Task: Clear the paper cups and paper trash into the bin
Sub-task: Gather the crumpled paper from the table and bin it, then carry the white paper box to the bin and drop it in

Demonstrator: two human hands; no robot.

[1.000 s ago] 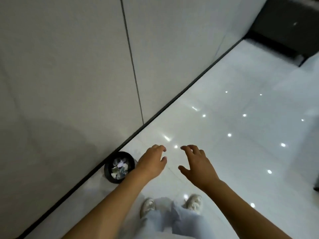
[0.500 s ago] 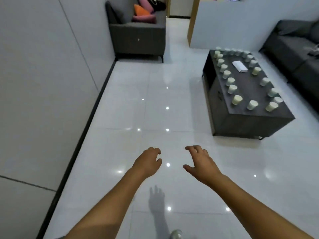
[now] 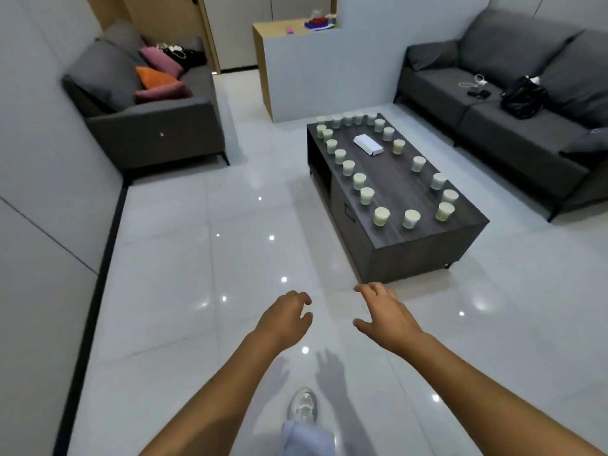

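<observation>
Cups (image 3: 381, 216) ring table (image 3: 427, 245) edges | both hands (image 3: 286, 319) empty | floor (image 3: 197, 258) between

Dim, cool overhead light; spot glare on glossy floor (image 3: 184, 258); soft hand shadows; wide-angle edge bending

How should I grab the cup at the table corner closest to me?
Probably wrap your left hand around the side wall of that paper cup, coming from the table's near edge. It stands upright with its open mouth up, and no cup blocks that side.
</observation>
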